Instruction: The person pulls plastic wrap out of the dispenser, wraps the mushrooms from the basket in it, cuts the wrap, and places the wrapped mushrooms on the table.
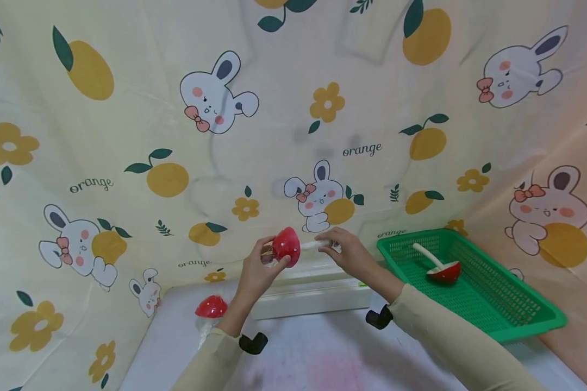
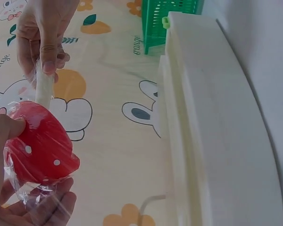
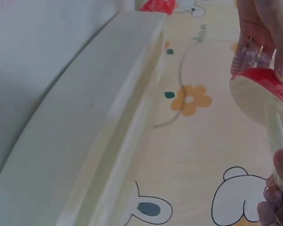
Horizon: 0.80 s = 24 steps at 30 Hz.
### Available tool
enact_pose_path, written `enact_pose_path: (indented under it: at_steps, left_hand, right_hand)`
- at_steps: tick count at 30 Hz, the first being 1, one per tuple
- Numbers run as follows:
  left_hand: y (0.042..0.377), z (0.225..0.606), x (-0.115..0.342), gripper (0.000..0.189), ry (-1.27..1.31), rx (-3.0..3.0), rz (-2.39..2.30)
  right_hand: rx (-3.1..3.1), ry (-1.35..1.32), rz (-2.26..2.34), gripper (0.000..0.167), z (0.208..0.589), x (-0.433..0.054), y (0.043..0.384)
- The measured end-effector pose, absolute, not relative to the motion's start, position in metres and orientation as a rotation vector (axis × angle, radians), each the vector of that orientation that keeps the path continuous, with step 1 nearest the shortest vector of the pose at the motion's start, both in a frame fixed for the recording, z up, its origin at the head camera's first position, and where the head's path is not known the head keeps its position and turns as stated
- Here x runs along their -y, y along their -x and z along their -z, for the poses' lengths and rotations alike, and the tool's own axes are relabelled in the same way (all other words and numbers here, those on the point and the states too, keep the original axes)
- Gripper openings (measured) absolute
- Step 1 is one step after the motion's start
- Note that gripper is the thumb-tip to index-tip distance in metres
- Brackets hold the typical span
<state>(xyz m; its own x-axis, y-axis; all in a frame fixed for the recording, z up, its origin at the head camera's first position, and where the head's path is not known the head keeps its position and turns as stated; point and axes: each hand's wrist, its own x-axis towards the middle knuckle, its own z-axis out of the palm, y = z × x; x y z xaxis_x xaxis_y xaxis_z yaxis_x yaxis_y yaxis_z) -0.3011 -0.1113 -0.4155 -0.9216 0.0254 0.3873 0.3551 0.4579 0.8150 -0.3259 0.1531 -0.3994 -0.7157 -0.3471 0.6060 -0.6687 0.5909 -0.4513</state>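
A red mushroom-style ladle (image 1: 286, 247) with white dots and a pale handle is held up over the table. Clear plastic film covers its red bowl (image 2: 40, 146) in the left wrist view. My left hand (image 1: 257, 271) grips the bowl, thumb on the red outside and fingers behind it. With its thumb and fingers, my right hand (image 1: 347, 252) pinches the handle (image 3: 275, 125) near the end, where film also bunches. The bowl's cream inside faces the right hand. Another red ladle (image 1: 211, 307) in clear film lies on the table left of the left forearm.
Behind the hands stands a long white box-like device (image 1: 313, 301) with a slot along it. A green plastic basket (image 1: 509, 326) on the right holds an identical ladle (image 1: 444, 272). A patterned cloth (image 1: 274, 163) hangs behind the white table (image 1: 293, 347).
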Motion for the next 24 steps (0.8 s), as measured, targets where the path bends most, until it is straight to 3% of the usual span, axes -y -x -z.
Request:
enact_pose_path:
  at_steps: [24]
  left_hand:
    - [0.305, 0.387, 0.108, 0.073, 0.372, 2.294, 1.461]
  right_hand:
    - [2.321, -0.81, -0.931, 0.034, 0.368, -0.152, 0.329]
